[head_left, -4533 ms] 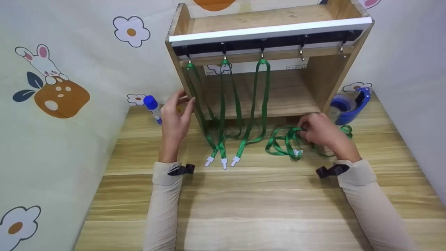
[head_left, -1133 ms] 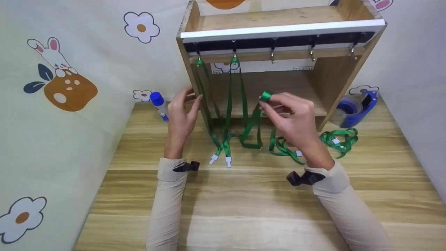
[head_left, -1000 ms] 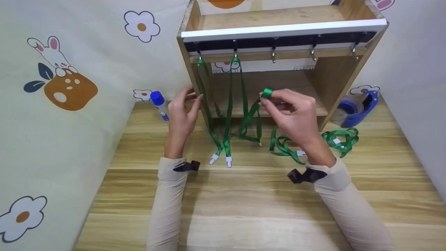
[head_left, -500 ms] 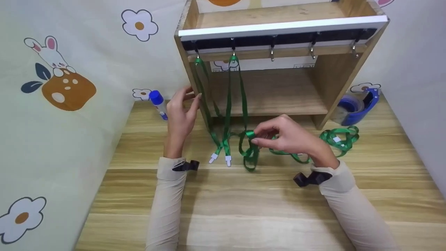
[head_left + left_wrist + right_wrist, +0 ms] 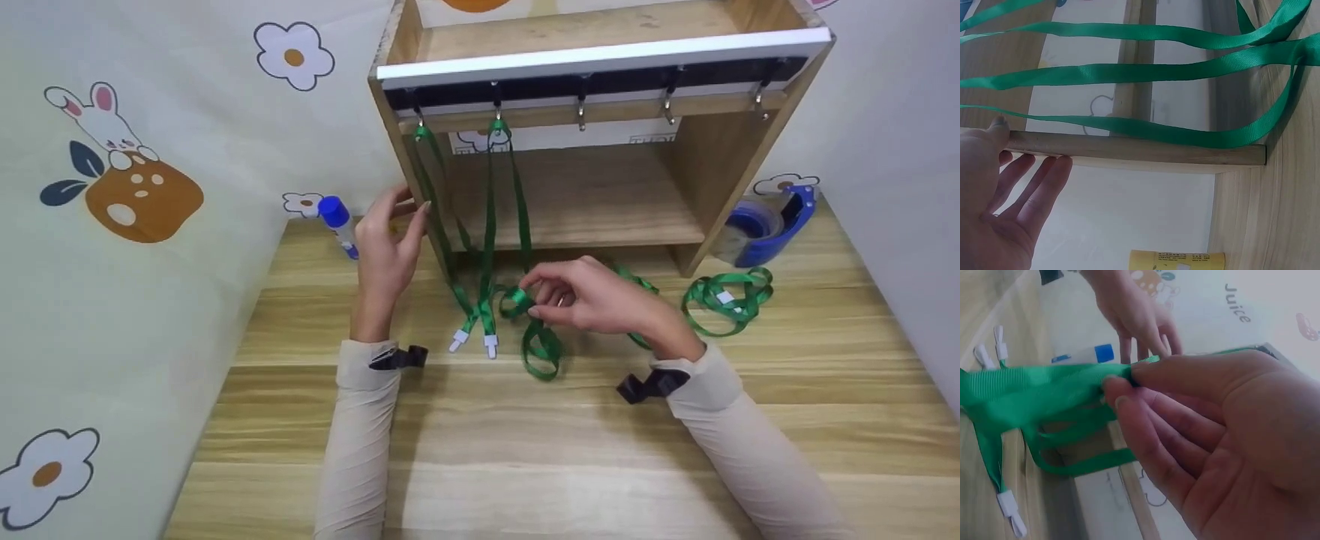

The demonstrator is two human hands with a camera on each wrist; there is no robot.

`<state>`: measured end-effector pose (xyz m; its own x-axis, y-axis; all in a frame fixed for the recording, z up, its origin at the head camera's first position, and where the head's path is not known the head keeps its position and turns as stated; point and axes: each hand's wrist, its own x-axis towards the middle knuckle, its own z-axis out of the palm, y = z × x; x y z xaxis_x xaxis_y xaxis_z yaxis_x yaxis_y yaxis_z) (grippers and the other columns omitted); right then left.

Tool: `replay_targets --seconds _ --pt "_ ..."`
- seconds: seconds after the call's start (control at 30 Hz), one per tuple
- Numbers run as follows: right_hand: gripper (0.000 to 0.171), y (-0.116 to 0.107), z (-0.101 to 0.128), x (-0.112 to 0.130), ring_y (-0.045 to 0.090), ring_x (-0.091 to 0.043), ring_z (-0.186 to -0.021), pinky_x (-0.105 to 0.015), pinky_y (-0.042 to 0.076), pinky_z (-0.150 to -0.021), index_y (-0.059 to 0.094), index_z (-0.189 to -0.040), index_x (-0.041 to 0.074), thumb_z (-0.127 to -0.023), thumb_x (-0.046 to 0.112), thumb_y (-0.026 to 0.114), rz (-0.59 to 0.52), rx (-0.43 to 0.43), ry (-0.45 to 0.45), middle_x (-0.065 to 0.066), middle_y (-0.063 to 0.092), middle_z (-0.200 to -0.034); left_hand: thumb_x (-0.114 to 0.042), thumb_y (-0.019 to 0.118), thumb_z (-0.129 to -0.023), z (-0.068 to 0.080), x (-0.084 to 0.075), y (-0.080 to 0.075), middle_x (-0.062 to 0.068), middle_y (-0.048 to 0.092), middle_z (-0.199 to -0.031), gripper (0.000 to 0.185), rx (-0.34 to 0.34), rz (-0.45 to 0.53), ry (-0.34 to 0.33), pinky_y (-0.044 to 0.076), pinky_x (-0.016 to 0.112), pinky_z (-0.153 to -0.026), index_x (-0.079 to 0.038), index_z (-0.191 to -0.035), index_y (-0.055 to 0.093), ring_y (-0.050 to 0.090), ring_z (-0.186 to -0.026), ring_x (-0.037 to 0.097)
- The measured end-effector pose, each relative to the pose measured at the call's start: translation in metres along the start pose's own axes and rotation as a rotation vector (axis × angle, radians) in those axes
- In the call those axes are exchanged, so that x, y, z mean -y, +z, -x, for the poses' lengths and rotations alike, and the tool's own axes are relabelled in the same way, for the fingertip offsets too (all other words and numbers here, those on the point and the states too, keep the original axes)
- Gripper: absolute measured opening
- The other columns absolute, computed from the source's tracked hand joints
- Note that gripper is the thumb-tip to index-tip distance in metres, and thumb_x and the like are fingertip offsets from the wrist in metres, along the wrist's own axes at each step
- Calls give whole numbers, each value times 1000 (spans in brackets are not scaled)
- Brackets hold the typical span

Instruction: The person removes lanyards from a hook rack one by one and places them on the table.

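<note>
A small wooden shelf rack [image 5: 600, 54] with a row of metal hooks stands on the table. My left hand [image 5: 386, 247] holds its left side panel, thumb in front and fingers behind; the left wrist view shows the panel [image 5: 1140, 148] between them. Green lanyards [image 5: 490, 195] with white clips hang from the two leftmost hooks, their ends lying on the table. My right hand [image 5: 592, 296] pinches another green lanyard [image 5: 543, 352] between thumb and fingers, low over the table. Close up in the right wrist view, that lanyard [image 5: 1027, 391] is folded; I cannot make out its clip.
A coiled green lanyard [image 5: 727, 300] lies at the rack's right foot. Another lanyard [image 5: 636, 281] is partly hidden by my right hand. Right of the rack stands a blue tape dispenser [image 5: 772, 232]; on the left is a glue stick [image 5: 339, 225]. A yellow cylinder [image 5: 1176, 260] appears in the left wrist view.
The pinched lanyard hung on the middle hook at first; my right hand then held it off the hook and has lowered it leftward to the table. My left hand stays on the panel.
</note>
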<state>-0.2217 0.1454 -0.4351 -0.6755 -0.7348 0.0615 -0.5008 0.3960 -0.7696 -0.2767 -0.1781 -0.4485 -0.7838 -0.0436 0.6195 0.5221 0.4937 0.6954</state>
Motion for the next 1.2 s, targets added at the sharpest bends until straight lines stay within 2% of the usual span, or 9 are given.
replay_targets --seconds 0.13,0.27,0.47,0.67,0.87,1.2 --pt "19 -1 2 -3 74 -14 -90 -30 65 -79 80 -122 17 -106 15 70 7 87 -32 -1 81 -104 -26 73 -106 0 0 1 9 77 -128 33 -1 20 3 70 40 -80 -11 -134 72 79 -110 21" --pt "24 -2 1 -16 69 -16 -86 -27 60 -74 84 -114 21 -105 9 66 27 132 -15 1 81 -106 -25 73 -106 0 0 1 9 77 -128 32 -2 22 -3 70 39 -80 -11 -134 72 79 -110 22" --pt "26 5 -5 -41 70 -14 -86 -23 56 -72 87 -108 17 -102 1 67 96 33 32 -1 83 -111 -21 74 -105 1 1 1 9 77 -128 32 -9 0 -2 69 30 -80 -9 -134 72 79 -109 21" --pt "25 11 -8 -56 77 -22 -104 -38 64 -87 87 -108 12 -101 -2 67 164 -20 72 -4 84 -113 -23 74 -105 0 1 1 8 77 -128 32 -4 12 -10 68 29 -82 -11 -135 72 79 -110 22" --pt "27 15 -11 -64 77 -31 -112 -50 65 -96 85 -110 8 -101 -5 64 205 -74 63 -10 83 -114 -30 71 -107 -1 0 0 5 78 -129 34 -2 1 6 68 29 -84 -14 -136 72 79 -111 19" --pt "30 16 -11 -74 75 -36 -119 -53 63 -102 85 -109 6 -99 -9 61 232 -105 23 -15 80 -121 -31 71 -107 -1 2 -1 10 78 -127 35 -1 -49 38 68 28 -81 -8 -133 72 79 -109 19"
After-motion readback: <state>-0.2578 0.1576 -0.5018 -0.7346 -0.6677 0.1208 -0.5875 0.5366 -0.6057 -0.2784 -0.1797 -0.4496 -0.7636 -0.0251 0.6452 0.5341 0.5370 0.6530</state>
